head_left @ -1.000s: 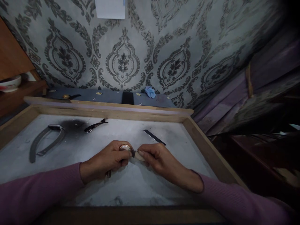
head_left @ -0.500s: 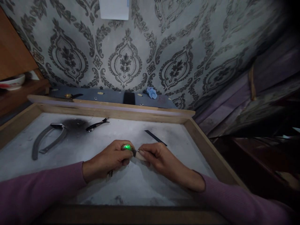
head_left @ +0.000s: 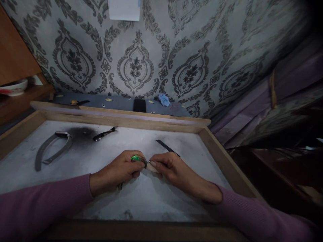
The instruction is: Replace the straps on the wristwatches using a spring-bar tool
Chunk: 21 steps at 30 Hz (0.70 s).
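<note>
My left hand [head_left: 119, 169] is closed round a wristwatch, its round green shiny face [head_left: 136, 158] showing between thumb and forefinger. A dark end, perhaps of its strap [head_left: 119, 186], hangs below that hand. My right hand [head_left: 174, 169] pinches a small pale piece [head_left: 151, 167] against the watch's right side. Whether this piece is a strap end or a tool handle, I cannot tell. Both hands are close together above the white board [head_left: 141, 208]. Just beyond the right hand lies a dark flat strip [head_left: 168, 148].
On the left of the board rests a grey-strapped watch [head_left: 52, 149]. A dark watch [head_left: 104, 133] lies farther back. A wooden rim [head_left: 121, 115] surrounds the board. Behind it are a black flat object [head_left: 139, 105] and a crumpled blue cloth [head_left: 164, 99], against the patterned wall.
The green face looks less bright than before, its glow now mostly along the upper edge. Both hands keep their hold, almost unmoved; the view has shifted slightly.
</note>
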Available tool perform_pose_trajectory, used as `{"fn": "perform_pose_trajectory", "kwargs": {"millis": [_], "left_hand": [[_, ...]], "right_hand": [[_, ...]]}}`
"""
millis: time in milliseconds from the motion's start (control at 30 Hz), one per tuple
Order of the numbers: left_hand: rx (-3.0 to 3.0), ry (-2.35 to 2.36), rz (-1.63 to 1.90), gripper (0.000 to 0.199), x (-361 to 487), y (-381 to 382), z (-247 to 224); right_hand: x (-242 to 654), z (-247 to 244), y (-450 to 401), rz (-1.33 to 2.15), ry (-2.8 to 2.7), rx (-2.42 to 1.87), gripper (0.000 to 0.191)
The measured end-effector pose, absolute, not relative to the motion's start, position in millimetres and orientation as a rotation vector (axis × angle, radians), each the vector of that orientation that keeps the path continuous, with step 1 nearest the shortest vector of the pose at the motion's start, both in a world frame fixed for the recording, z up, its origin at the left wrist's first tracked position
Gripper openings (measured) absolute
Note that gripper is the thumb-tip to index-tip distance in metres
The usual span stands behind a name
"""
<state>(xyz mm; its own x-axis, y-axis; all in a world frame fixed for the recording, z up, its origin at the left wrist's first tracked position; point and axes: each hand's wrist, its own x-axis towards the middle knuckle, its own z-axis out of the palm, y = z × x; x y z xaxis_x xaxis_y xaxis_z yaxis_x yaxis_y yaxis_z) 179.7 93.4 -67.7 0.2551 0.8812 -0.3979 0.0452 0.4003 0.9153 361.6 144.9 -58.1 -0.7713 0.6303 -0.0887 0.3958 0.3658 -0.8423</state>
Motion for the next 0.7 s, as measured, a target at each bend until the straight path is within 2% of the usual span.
{"fn": "perform_pose_trajectory", "kwargs": {"millis": [700], "left_hand": [[0.978, 1.191, 0.748, 0.008, 182.4, 92.6, -67.4]], "right_hand": [[362.8, -60.5, 146.5, 1.383, -2.371, -0.907, 0.033]]}}
